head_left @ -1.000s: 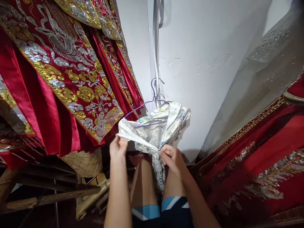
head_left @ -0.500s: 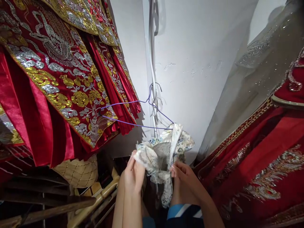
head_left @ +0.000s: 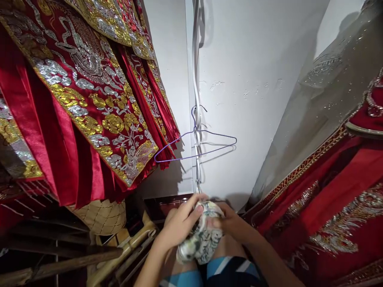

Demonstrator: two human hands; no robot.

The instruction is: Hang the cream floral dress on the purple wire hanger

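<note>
A white patterned cloth [head_left: 206, 239] is bunched up low in the middle of the head view, above my knees. My left hand [head_left: 182, 221] is closed around its left and upper side, thumb on top. My right hand [head_left: 226, 221] grips it from the right, some fingers blurred against the fabric. Above my hands a thin purple wire hanger [head_left: 196, 131] hangs by its hook from a white strap [head_left: 196, 79], with nothing on its bars and its left end in front of the red garment.
Red embroidered garments [head_left: 98, 103] hang at the left, with another [head_left: 335, 215] and a sheer grey cloth [head_left: 299, 103] at the right. Bamboo furniture [head_left: 131, 243] and a tan quilted thing [head_left: 104, 217] stand low left. Behind is a white wall [head_left: 245, 59].
The cloth has come away from the hanger and is now bunched between both hands, lower down. The hanger has swung round and hangs bare. My hands have moved closer together.
</note>
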